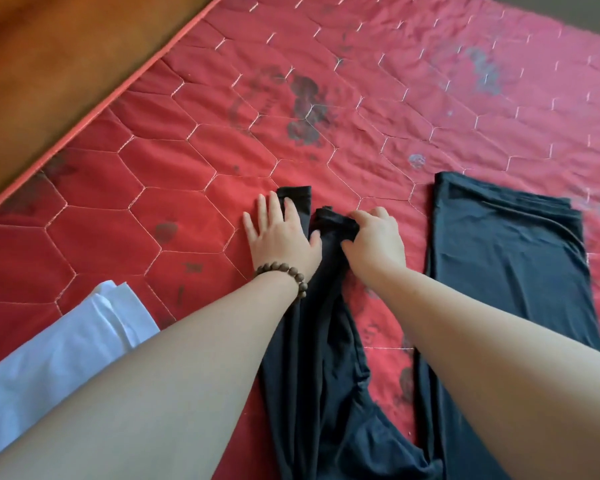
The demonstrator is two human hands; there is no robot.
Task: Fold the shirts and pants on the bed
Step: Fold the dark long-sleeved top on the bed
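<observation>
Pants [312, 358]: black, lengthwise on the bed [194, 168], cuffs at 12 o'clock, waist toward 6.
Risk: uneven cuffs and a ridge between the legs may set a crooked fold if not smoothed.
Left hand [281, 233]: flat, fingers straight, pressing the far leg end.
Right hand [374, 237]: curled, pinching the nearer cuff.
Dark garment [506, 258]: 3 o'clock.
White shirt [59, 355]: 8 o'clock.
</observation>
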